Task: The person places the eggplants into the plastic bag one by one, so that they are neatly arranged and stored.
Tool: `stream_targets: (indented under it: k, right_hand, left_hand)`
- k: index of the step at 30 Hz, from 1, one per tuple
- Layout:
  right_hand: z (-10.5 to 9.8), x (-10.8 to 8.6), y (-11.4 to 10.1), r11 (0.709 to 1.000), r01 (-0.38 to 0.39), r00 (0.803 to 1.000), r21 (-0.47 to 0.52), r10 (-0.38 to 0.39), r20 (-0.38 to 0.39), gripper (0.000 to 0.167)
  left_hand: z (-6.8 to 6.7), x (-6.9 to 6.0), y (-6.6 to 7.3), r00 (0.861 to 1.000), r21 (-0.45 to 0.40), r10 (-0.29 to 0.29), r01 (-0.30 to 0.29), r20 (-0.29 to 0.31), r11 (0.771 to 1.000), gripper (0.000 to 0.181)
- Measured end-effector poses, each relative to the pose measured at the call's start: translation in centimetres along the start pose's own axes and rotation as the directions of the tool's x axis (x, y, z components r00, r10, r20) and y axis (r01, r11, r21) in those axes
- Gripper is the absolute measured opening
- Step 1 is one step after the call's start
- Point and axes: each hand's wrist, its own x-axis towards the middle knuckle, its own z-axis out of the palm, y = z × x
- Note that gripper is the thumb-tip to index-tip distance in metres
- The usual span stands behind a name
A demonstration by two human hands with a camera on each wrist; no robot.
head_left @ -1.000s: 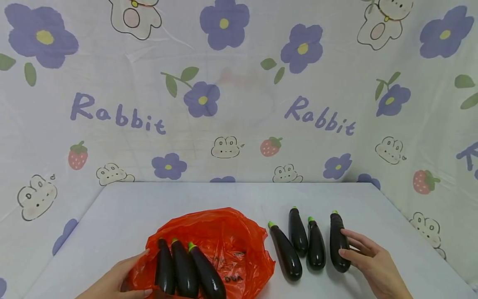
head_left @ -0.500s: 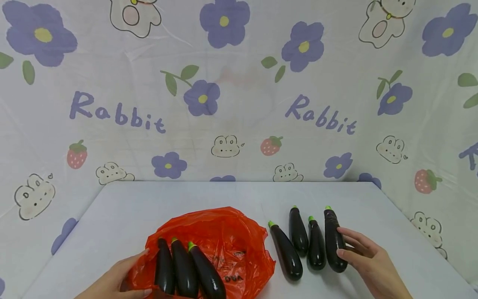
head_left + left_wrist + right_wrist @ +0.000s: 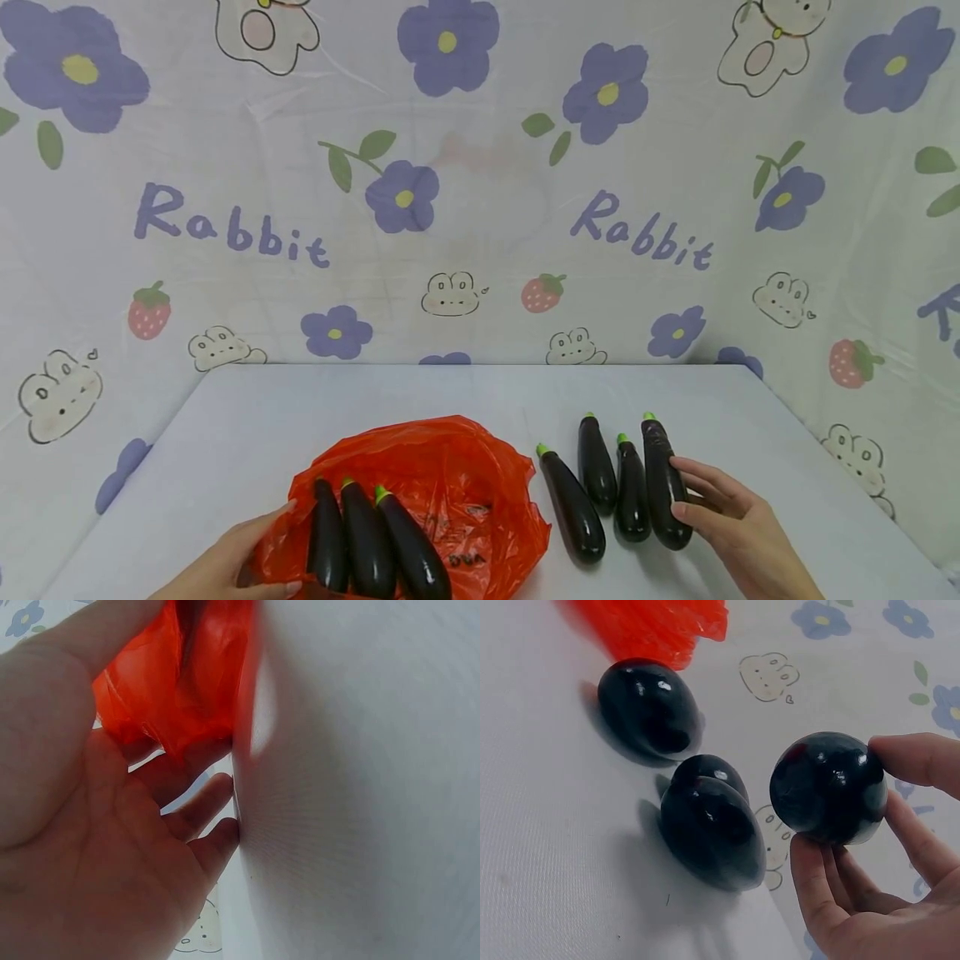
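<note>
My right hand (image 3: 738,521) grips a dark glossy eggplant (image 3: 662,483) with a green stem end, thumb on its near side and fingers along its right. In the right wrist view this eggplant (image 3: 829,787) appears end-on between thumb and fingertips, seemingly raised off the tabletop. Just left of it lie three more eggplants, the closest a slim one (image 3: 632,492). My left hand (image 3: 225,562) holds the left side of a red plastic bag (image 3: 480,467), whose mouth gapes. Inside the bag three eggplants (image 3: 367,542) lie side by side. The left wrist view shows red plastic (image 3: 172,690) between thumb and fingers.
A white table (image 3: 360,392) carries everything. Behind it and at both sides hangs a patterned cloth (image 3: 495,200) with flowers, rabbits and strawberries. Two other loose eggplants (image 3: 572,504) lie between the bag and the slim one.
My right hand has moved slightly left with its eggplant, bringing it close beside the slim one. The left hand, the bag and the other eggplants stay where they were.
</note>
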Motion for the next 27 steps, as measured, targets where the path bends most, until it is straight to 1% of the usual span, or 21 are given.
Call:
stream_targets:
  k: [5,11,14,19,22,27]
  right_hand:
    - [-0.05,-0.02,-0.12,1.000,-0.010,1.000,-0.009,0.010,0.001,0.064]
    - [0.01,0.02,-0.06,1.000,-0.022,1.000,-0.003,0.022,-0.006,0.063]
    - [0.07,0.02,0.01,0.999,-0.035,0.999,-0.003,0.035,-0.009,0.063]
    - [0.12,0.04,-0.06,0.999,-0.035,0.999,0.000,0.035,0.001,0.064]
    - [0.14,0.05,-0.15,1.000,-0.028,1.000,0.006,0.028,0.010,0.064]
    - [0.26,-0.08,-0.20,0.999,-0.017,1.000,0.033,0.017,0.023,0.062]
  left_hand:
    - [0.04,-0.09,0.01,1.000,0.019,-0.021,0.021,-0.017,1.000,0.068]
    - [-0.01,-0.13,-0.01,0.999,0.042,-0.025,0.027,-0.033,0.999,0.069]
    - [0.05,-0.16,0.01,0.999,0.033,-0.028,0.029,-0.034,0.999,0.068]
    - [0.19,-0.18,0.01,1.000,-0.017,-0.018,0.018,-0.019,1.000,0.065]
    - [0.17,-0.14,0.09,1.000,-0.009,-0.001,0.001,-0.017,1.000,0.065]
    - [0.11,-0.10,0.26,1.000,0.028,0.005,-0.005,-0.021,1.000,0.066]
